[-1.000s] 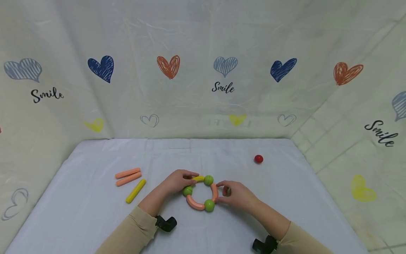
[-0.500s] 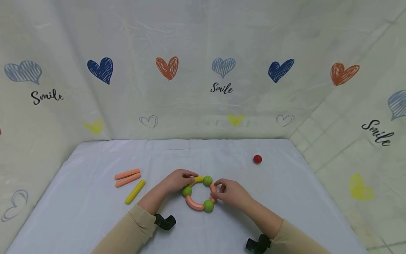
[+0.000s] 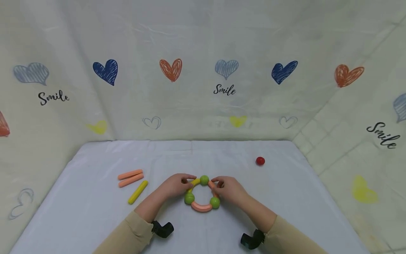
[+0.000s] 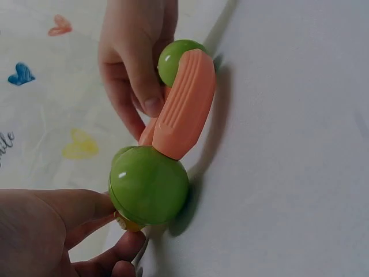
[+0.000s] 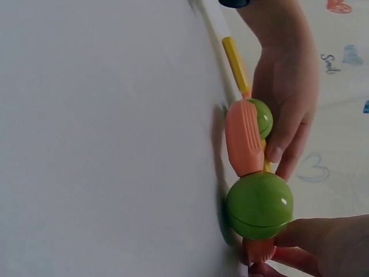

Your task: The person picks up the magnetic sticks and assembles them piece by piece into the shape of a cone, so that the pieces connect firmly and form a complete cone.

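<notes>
Ring of glossy green balls and curved yellow and salmon-pink pieces (image 3: 201, 208) lies on the white-covered table (image 3: 203, 236). The left hand (image 3: 177, 185) pinches the ring's yellow piece (image 3: 196, 182) at upper left, bent fingers and thumb parted only by that piece; the right hand (image 3: 231, 190) likewise pinches the right-side salmon-pink piece (image 3: 211, 185), fingers just beside the top green ball (image 3: 204, 180).

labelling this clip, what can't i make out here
Head: part of yellow curved piece, covered by left grip.
Left wrist: most of that piece, behind near green ball.
Right wrist: right grip, cut off by right and bottom edges.
Head: any markings on red ball, too small.
</notes>
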Motion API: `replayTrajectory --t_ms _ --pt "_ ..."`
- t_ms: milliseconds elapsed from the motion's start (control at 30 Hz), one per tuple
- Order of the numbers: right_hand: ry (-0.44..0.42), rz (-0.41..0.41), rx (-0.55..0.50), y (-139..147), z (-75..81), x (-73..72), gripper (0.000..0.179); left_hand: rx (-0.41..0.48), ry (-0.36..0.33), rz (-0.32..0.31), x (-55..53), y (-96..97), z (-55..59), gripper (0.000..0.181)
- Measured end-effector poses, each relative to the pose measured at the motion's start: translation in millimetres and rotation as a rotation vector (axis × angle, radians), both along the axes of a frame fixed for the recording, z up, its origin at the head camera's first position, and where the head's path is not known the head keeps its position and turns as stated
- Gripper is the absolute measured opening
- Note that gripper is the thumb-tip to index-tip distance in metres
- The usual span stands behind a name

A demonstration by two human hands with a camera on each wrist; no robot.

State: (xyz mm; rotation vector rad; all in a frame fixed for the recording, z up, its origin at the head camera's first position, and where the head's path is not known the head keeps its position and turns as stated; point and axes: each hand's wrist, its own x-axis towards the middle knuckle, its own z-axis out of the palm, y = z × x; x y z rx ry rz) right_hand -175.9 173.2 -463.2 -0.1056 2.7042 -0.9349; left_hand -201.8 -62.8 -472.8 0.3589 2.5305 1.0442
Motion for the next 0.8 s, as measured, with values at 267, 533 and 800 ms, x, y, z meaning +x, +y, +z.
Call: replayTrajectory --t_ms 267,533,800 --pt "-0.038 -0.019 -0.029 2.0 1.0 -18.1 0.030 -0.003 0.005 0.044 2.5 2.0 0.1 0.036" --pt "-0.082 0.019 -0.063 6.9 -2.6 -27.0 0.030 -0.038 0.017 0.052 -0.9 0.3 -0.4 0.035" --pt "-0.135 0.059 -0.173 16.1 -5.7 -36.9 0.032 -0.048 0.022 0.048 -1.9 -3.0 1.7 0.036"
